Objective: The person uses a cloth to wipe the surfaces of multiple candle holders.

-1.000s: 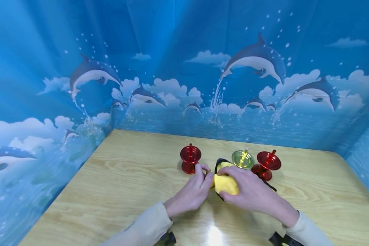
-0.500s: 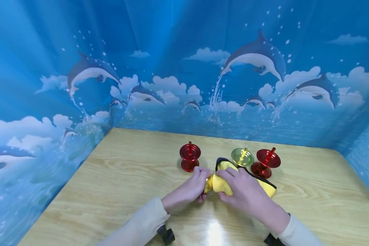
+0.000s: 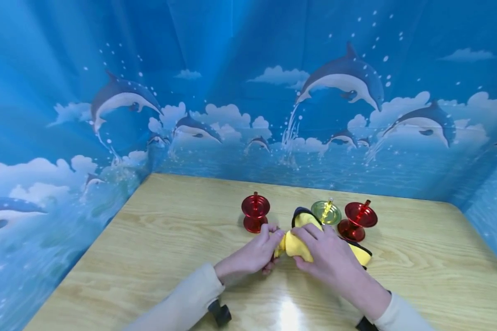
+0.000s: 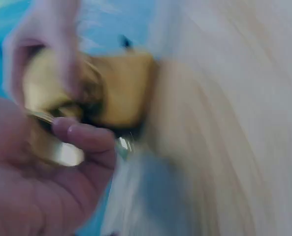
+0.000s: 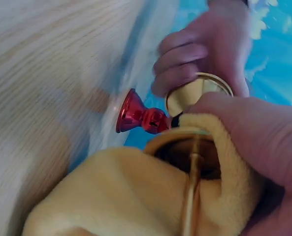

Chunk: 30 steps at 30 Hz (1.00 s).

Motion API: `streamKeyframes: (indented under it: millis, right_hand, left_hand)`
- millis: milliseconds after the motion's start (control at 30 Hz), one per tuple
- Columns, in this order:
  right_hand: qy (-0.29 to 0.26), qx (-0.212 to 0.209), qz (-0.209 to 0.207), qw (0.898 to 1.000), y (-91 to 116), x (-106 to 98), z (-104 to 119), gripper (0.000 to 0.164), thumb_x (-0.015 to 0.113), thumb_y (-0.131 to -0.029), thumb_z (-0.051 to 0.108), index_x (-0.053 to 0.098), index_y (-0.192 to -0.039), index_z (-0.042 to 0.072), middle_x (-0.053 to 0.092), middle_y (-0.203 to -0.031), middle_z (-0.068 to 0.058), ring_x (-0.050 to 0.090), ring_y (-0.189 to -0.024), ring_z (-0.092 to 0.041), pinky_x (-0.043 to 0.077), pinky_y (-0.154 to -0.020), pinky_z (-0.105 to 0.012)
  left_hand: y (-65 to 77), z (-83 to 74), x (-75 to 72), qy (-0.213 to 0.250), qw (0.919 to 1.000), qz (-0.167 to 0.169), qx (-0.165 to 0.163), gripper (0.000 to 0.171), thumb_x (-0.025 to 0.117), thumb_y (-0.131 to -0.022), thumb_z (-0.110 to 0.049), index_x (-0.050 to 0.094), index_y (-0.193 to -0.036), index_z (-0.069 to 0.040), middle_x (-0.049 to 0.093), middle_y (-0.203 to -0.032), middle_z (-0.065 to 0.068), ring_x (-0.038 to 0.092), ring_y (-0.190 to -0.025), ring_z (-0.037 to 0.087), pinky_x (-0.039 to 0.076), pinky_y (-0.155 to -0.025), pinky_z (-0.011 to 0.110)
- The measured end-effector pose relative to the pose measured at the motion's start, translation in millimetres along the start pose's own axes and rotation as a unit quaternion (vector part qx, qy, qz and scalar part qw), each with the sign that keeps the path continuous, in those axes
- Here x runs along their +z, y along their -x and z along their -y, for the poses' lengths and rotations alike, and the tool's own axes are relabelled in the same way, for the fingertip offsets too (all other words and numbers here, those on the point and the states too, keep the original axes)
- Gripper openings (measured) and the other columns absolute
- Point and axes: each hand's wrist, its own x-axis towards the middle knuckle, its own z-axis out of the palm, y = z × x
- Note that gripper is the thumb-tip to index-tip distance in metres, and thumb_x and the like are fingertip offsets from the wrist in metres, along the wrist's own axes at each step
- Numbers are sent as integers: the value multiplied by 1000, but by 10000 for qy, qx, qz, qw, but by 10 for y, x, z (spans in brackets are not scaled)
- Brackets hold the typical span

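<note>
A shiny gold candle holder (image 5: 191, 191) with a thin central spike lies sideways between the two hands. My left hand (image 3: 254, 253) pinches the rim of its flared base, thumb and fingers at the edge. With my right hand (image 3: 331, 259) I grip a yellow cloth (image 3: 298, 246) with dark edging, folded round the dish end. In the right wrist view the cloth (image 5: 111, 191) wraps over the dish's rim, and the spike sticks out toward the camera. Part of the cloth hangs to the right under my right hand. The holder's stem is mostly hidden by cloth and fingers.
A red candle holder (image 3: 255, 209) stands just beyond my left hand. Behind my right hand stand a greenish-gold candle holder (image 3: 326, 213) and a second red candle holder (image 3: 358, 218). The wooden table (image 3: 182, 220) ends against a blue dolphin-print curtain (image 3: 232, 92).
My left hand has shifted slightly lower and turned at the base, baring some gold. My right hand has moved a little left with the cloth, and the cloth's right corner shows more.
</note>
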Motion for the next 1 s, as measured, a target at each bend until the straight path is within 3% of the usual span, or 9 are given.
streamKeyframes:
  millis: [100,167,300,400,467,633,733,867,1000]
  right_hand:
    - [371,-243,-323,9985,10,38,11,54,93,-67,24,68,-115,16,68,-108,0,63,-86,-31,55,-58,-33]
    - [360,-309,-471,9978,8,55,-3,55,93,-66,21,68,-115,15,68,-107,-1,64,-89,-33,58,-63,-37]
    - [-32,-210,-526,9984,1,65,-34,54,94,-64,19,70,-113,14,71,-106,1,67,-92,-27,60,-78,-44]
    - [-275,-80,-429,9987,2,74,-39,53,94,-65,21,71,-112,14,71,-106,3,66,-90,-20,57,-82,-41]
    - [-247,-90,-422,9988,5,85,-36,53,94,-65,24,71,-112,15,71,-106,4,64,-86,-19,55,-74,-36]
    - [242,-486,-631,9965,20,123,-12,54,93,-65,23,69,-113,15,68,-106,0,62,-86,-28,57,-65,-37]
    - [115,-500,-607,9968,20,120,-10,52,92,-69,25,70,-115,15,69,-107,-1,65,-90,-30,60,-75,-44]
    - [-841,194,-55,9962,-3,68,-53,54,84,-83,36,64,-127,13,70,-107,1,59,-81,-15,54,-67,-31]
    - [-2043,725,253,9759,-37,30,-131,40,76,-92,30,60,-125,14,68,-102,2,51,-74,-4,42,-58,-21]
  left_hand:
    - [-25,-52,12,1105,9909,69,-763,51,27,-110,-49,52,-98,-6,50,-62,1,40,-45,10,38,-41,22]
    - [-27,-66,-6,1052,9916,63,-752,51,28,-109,-51,53,-99,-7,54,-65,1,43,-46,10,40,-42,23]
    - [12,-20,-69,-380,9992,-51,131,47,30,-110,-49,36,-136,-10,60,-81,8,55,-58,14,49,-56,25]
    - [32,18,-85,-1260,9893,-165,713,46,29,-112,-42,26,-144,-10,57,-85,8,55,-66,14,49,-66,26]
    - [29,26,-71,-1492,9849,-329,810,42,27,-112,-41,29,-140,-9,54,-85,5,53,-69,12,47,-70,25]
    - [-21,-24,20,-373,9969,-687,-11,52,22,-110,-46,50,-106,-2,52,-67,0,46,-51,9,41,-48,22]
    - [-18,-50,48,-64,9959,-869,-258,54,22,-109,-49,50,-101,-3,52,-63,2,45,-48,11,39,-45,22]
    - [17,-29,48,-1055,9874,-1105,422,43,26,-112,-44,39,-128,-6,55,-80,2,52,-68,12,45,-66,27]
    - [29,17,49,-1434,9746,-1169,1262,41,30,-113,-34,36,-136,-2,56,-86,1,53,-77,10,47,-76,26]
